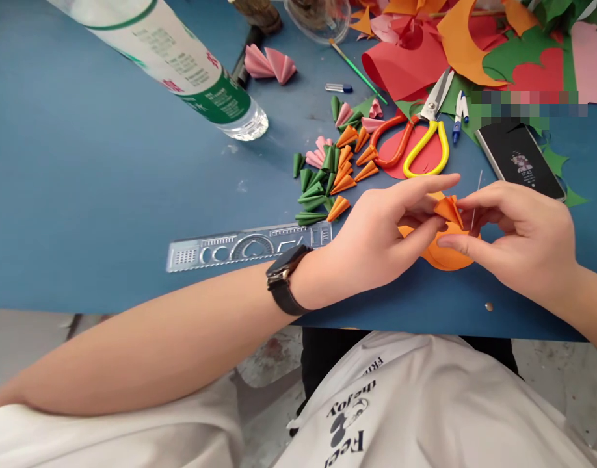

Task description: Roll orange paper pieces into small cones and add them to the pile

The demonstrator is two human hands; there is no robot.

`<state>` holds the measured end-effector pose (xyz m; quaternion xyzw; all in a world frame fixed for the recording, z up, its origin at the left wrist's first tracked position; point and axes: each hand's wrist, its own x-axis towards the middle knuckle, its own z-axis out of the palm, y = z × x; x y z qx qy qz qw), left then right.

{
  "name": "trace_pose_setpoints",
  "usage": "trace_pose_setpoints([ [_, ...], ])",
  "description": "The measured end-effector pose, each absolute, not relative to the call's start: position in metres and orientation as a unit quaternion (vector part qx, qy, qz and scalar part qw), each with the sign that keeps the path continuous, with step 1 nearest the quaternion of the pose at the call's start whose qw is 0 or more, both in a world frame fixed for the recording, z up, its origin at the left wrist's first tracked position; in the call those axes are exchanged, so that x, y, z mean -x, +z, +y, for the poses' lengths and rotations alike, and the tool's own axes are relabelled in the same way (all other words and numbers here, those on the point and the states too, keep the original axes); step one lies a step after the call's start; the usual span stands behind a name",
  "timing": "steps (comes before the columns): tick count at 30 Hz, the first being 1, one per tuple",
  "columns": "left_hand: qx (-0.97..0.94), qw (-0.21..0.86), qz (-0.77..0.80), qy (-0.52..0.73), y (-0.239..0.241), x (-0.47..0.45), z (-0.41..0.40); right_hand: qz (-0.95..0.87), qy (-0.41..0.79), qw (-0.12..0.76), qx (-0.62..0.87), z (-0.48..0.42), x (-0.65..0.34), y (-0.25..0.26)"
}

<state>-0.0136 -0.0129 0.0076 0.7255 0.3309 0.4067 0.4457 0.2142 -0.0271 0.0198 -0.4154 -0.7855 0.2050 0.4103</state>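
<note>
Orange paper cone point(449, 209) – light, easily crushed, I judged – was pinched at its edges by left hand point(381, 240) and right hand point(523, 237).

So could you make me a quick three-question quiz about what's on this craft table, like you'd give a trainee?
1. True or false: the scissors lie beyond both hands, untouched.
2. What colour is the folded paper piece pinched between the left hand and the right hand?
A. green B. orange C. pink
3. Which flat tool lies on the blue table just past the left wrist?

Key
1. True.
2. B: orange, held over an orange paper disc.
3. The clear stencil ruler.
</note>
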Motion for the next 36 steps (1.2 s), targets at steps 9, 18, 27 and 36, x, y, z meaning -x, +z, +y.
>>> trace_pose_setpoints([
  [9,-0.682,0.486,0.337,0.430,0.018,0.012,-0.017,-0.706,0.356,0.437,0.430,-0.025,-0.213,0.017],
  [18,-0.675,0.454,0.379,0.441,0.020,0.011,-0.018,-0.688,0.361,0.444,0.446,-0.026,-0.212,0.022],
  [27,-0.678,0.456,0.390,0.425,0.018,0.012,-0.016,-0.683,0.341,0.453,0.460,-0.025,-0.210,0.018],
  [36,-0.686,0.483,0.401,0.367,0.017,0.013,-0.015,-0.697,0.331,0.438,0.460,-0.027,-0.210,0.022],
])
